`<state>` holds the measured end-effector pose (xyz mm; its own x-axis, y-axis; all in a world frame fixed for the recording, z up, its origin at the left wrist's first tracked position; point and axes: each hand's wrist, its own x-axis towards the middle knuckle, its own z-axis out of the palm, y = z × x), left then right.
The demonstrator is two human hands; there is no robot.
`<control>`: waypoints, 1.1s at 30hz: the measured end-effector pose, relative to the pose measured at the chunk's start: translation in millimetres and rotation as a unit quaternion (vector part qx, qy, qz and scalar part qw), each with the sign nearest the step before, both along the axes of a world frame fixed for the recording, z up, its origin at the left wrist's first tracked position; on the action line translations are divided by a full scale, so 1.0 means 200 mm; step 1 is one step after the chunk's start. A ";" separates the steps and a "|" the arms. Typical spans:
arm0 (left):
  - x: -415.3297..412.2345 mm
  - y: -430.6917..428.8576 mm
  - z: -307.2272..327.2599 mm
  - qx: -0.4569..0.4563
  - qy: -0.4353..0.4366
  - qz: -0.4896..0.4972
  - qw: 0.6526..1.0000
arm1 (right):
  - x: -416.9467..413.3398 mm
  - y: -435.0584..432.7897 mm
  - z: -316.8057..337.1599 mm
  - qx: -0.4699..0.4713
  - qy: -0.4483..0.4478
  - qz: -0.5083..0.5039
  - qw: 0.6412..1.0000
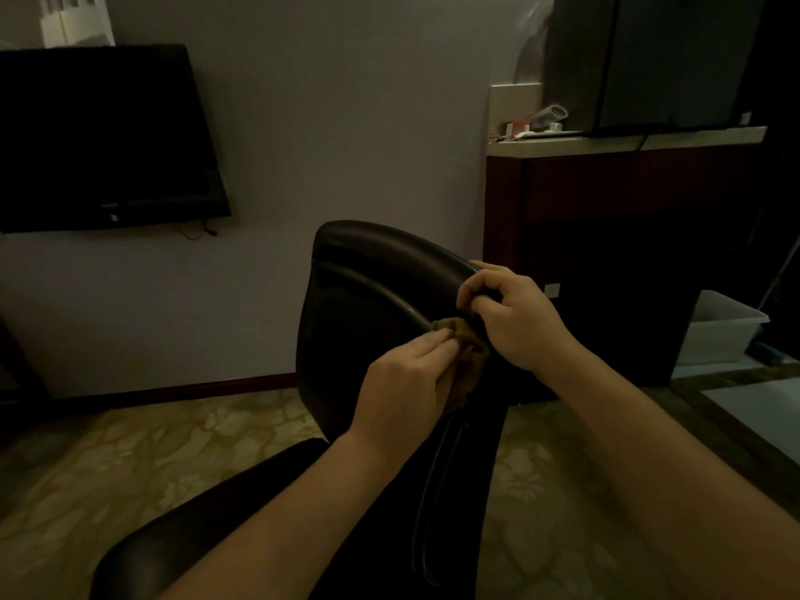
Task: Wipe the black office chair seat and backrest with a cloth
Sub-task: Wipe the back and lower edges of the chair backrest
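Pressing cloth point(466, 353) on backrest point(368, 305), left hand point(404, 378) flat; right hand point(517, 316) gripping its edge

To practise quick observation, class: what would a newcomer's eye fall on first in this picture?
Two bare hands meet at the centre on the black chair backrest: the left hand presses a brown cloth against its ridge, the right hand grips its edge. A dark television hangs on the wall at upper left.
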<state>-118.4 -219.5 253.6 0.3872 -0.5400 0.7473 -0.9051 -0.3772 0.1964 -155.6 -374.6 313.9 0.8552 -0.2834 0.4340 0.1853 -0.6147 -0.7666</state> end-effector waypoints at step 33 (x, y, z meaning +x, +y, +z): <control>-0.02 -0.04 -0.18 -0.089 0.007 -0.011 0.996 | -0.02 -0.01 -0.03 -0.100 -0.018 -0.011 0.995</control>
<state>-122.7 -228.1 216.7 0.3878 -0.4076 0.8267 -0.9094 -0.3156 0.2710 -159.4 -376.9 307.3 0.8324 -0.2074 0.5139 0.1948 -0.7586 -0.6217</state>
